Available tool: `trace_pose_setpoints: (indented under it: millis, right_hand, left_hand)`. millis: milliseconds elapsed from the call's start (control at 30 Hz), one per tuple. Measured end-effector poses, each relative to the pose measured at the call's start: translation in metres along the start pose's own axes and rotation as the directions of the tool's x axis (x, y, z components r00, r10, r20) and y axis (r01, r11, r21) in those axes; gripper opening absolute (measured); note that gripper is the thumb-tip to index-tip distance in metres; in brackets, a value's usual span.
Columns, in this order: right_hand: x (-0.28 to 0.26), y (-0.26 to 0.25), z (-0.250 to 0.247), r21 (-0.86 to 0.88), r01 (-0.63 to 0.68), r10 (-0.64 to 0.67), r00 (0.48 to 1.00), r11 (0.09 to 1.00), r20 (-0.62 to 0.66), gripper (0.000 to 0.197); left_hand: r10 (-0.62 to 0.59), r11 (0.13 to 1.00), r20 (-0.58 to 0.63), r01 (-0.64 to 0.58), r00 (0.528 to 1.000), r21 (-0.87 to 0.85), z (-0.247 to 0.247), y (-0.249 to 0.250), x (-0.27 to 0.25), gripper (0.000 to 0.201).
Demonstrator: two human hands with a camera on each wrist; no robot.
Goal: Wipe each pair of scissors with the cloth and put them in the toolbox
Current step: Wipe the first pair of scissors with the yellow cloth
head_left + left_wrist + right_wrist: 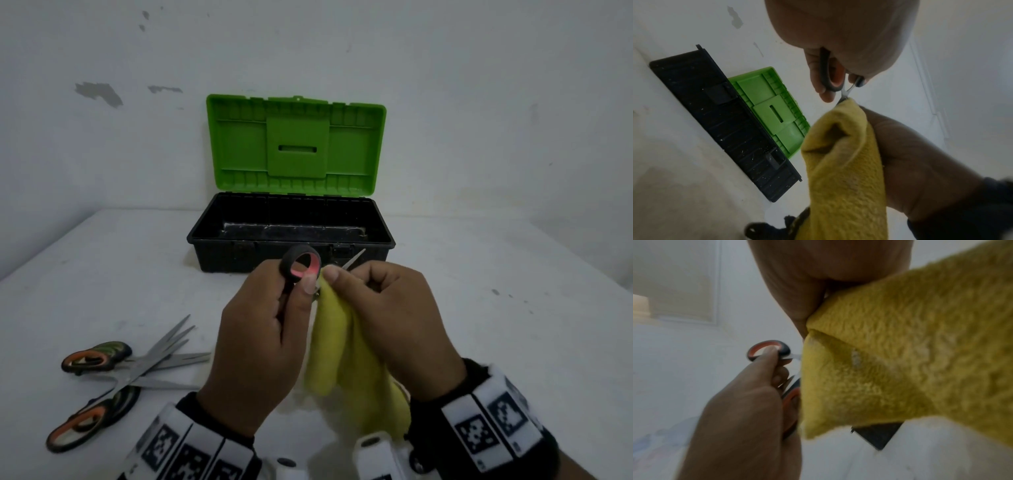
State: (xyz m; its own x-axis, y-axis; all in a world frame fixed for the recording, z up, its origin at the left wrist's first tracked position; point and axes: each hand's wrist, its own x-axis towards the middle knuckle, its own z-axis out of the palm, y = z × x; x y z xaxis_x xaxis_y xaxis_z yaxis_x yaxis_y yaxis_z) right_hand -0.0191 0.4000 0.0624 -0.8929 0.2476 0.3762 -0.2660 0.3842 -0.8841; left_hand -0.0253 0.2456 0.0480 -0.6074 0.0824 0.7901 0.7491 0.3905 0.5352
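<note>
Left hand (pixel 253 346) gripping scissors (pixel 301 265), blade tip pointing toward toolbox (pixel 239 255)

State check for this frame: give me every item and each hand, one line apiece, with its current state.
Black toolbox with green lid: open, nothing visible inside.
Yellow fuzzy cloth: wrapped around the held blades.
Black-and-orange-handled scissors in hand: held up, tip poking past the cloth.
Two scissors on the white table: lying crossed, untouched.
Left hand: grips scissor handles.
Right hand: grips cloth.
</note>
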Motion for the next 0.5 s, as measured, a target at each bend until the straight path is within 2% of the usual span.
trace_pose_setpoints:
  millis: [100,200,367,500]
  right_hand:
    - [0.008,0.006,-0.006,0.004,-0.029,0.030,0.998,1.000,-0.050,0.043]
    - [0.004,0.002,-0.006,0.009,-0.007,0.007,1.000,1.000,0.011,0.040]
    - [0.021,0.011,-0.014,0.009,-0.027,0.028,0.996,1.000,-0.085,0.048]
    - [0.015,0.009,-0.011,0.051,-0.034,0.036,0.999,0.998,-0.040,0.045]
  left_hand:
    - [0.013,1.000,-0.001,-0.013,1.000,0.017,0.000,-0.001,-0.002,0.024]
    - [0.027,0.999,-0.010,-0.026,1.000,0.023,-0.002,-0.003,-0.004,0.026]
    - [0.056,0.998,0.003,-0.056,0.998,0.031,-0.003,-0.008,-0.004,0.031]
    - [0.080,0.997,-0.005,-0.079,0.997,0.025,-0.006,-0.010,-0.004,0.021]
